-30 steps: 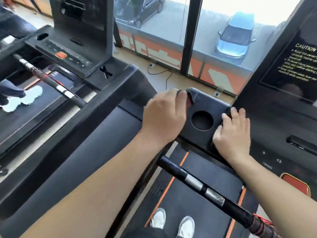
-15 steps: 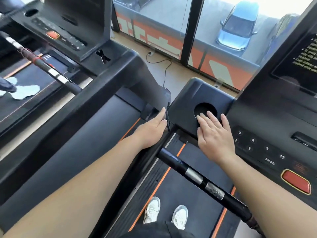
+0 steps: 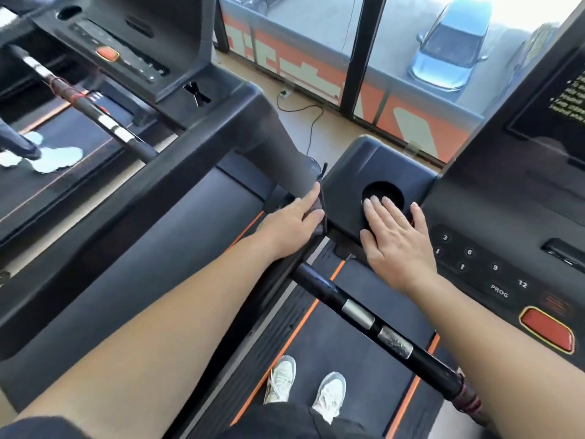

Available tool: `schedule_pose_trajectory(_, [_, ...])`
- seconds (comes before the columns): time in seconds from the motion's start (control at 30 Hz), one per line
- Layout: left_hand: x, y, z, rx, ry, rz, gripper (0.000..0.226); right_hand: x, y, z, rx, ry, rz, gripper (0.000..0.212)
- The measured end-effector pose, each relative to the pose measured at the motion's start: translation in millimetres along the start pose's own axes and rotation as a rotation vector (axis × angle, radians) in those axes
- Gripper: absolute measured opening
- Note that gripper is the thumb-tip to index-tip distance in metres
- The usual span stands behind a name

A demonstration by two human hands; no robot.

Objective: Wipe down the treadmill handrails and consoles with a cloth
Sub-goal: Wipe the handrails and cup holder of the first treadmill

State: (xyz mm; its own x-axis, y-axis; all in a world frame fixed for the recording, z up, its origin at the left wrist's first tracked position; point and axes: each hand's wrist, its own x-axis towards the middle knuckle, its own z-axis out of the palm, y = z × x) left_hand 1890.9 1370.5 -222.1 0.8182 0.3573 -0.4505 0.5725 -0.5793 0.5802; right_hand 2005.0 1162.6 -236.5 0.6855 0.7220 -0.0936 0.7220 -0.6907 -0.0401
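Observation:
I stand on a black treadmill. My left hand (image 3: 291,229) lies with straight fingers against the left side of the console's cup-holder block (image 3: 357,160), pressing a thin dark cloth (image 3: 323,213) to it. Only the cloth's edge shows past the fingers. My right hand (image 3: 395,245) rests flat and open on top of the block, fingertips at the rim of the round cup holder (image 3: 384,190). A black crossbar handrail (image 3: 364,315) with silver sensor pads runs below both hands. The keypad (image 3: 481,264) and red stop button (image 3: 547,327) lie to the right.
A second treadmill (image 3: 133,52) stands to the left, with another person's shoes (image 3: 53,158) on its belt. Its side rail (image 3: 158,172) runs close beside my left arm. A glass window (image 3: 316,42) and a floor cable (image 3: 313,122) lie ahead. My shoes (image 3: 304,391) are on the belt.
My left hand slid from the top left corner of the cup-holder block down onto its left side, fingers now straight. My right hand shifted left to the cup holder's rim.

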Motion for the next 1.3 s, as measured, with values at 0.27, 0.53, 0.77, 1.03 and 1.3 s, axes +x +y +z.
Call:
schedule_pose_trajectory(0.27, [-77,-26,42,0.393,0.11,-0.004,0.063,-2,-1,4,-0.014,0.033,-0.04,0.053])
schedule_pose_trajectory(0.53, [-24,-15,2,0.065,0.253,0.067,0.059,-2,0,5,-0.038,0.034,-0.043,0.051])
schedule_pose_trajectory(0.77, [-92,-39,26,0.559,0.031,-0.07,0.085,-4,-1,5,-0.023,0.061,-0.05,0.052])
schedule_pose_trajectory(1.03, [-14,13,21,0.378,0.125,-0.116,0.081,-4,-2,8,-0.034,0.134,-0.075,0.051])
schedule_pose_trajectory(1.3, [-72,-19,54,0.564,0.219,-0.14,0.078,-4,1,8,-0.053,0.101,-0.081,0.052])
